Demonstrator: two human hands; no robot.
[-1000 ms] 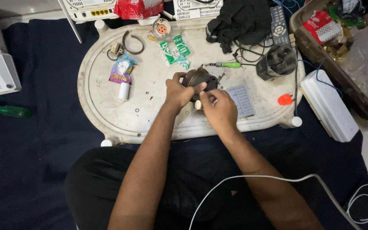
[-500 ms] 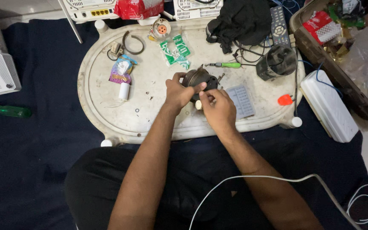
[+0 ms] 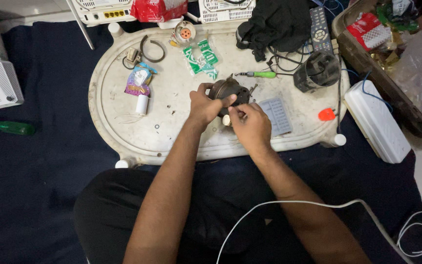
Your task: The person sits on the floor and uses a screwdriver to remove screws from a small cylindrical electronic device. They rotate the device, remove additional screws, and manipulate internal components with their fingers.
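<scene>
Bare room on the worn white oval plastic tray to the left of the left hand, out to the tray's rounded edge – only a small white cylinder and a colourful foil sachet there. Tighter on the right: a grey ribbed rectangular pad just beside the right hand, an orange plastic bit farther out near the rim. Beyond the hands, a green-handled screwdriver, a green-and-white packet, a dark round motor housing and a black cloth crowding the far edge.

Near side of the round dark brown metal motor part hidden behind the fingers; fine detail hard to make out. Boxes at the top cut off by the frame.

Left hand curled around the motor part's left side, thumb over its top, gripping it above the tray's middle. Right hand closed just below it, fingertips pinching a small pale knob-like piece against the part's underside – exact kind impossible to tell
</scene>
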